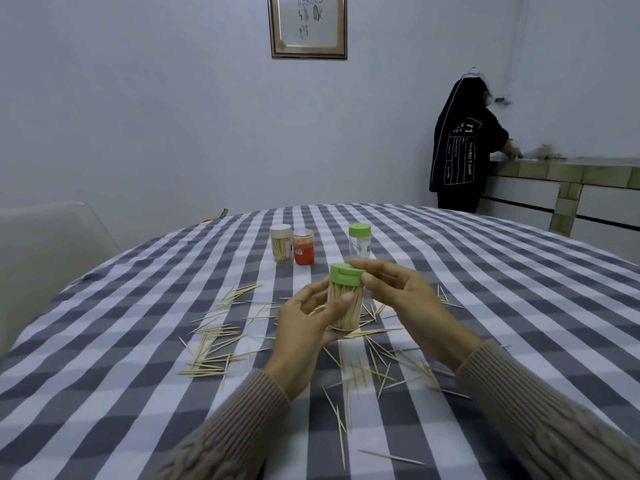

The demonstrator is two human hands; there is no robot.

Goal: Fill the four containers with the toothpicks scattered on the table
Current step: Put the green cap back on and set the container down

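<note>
worktop [485, 306]: checked cloth covering it, toothpicks [214, 344] lying scattered around held jar | jar [344, 299]: left hand [304, 327] fingers clamping its body, right hand [398, 289] fingers pinching its green lid | three jars [294, 247] standing beyond it | room: frame [307, 26] hanging on wall, person [464, 140] standing at far counter

Left hand [304, 323] grips full green-lidded container [344, 299]; right hand [398, 292] fingers on lid [346, 274].

Checked table [485, 271]: scattered toothpicks [214, 341], three containers [303, 249].
</note>
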